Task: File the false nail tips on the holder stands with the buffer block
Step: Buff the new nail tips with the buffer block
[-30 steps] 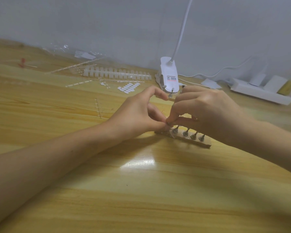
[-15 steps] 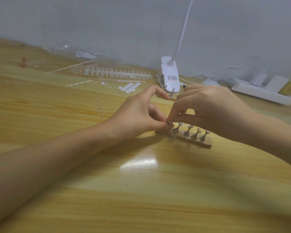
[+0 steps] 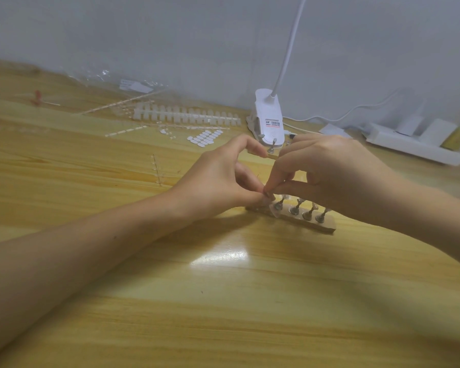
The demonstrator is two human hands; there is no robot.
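Fingers [image 3: 279,172] of right hand [image 3: 329,176] pinching nail tip [image 3: 267,193] at end stand of holder [image 3: 327,227]; left hand [image 3: 223,179] bracing alongside, grip unclear. Seemingly seating tip; buffer block not showing, needing fetching before filing.

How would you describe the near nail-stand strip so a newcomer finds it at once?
From the white clip lamp at the wall, come toward the camera to where the left hand and right hand meet. Under their fingertips lies a short wooden strip carrying a row of small metal stands. The second strip sits farther back, by the lamp.
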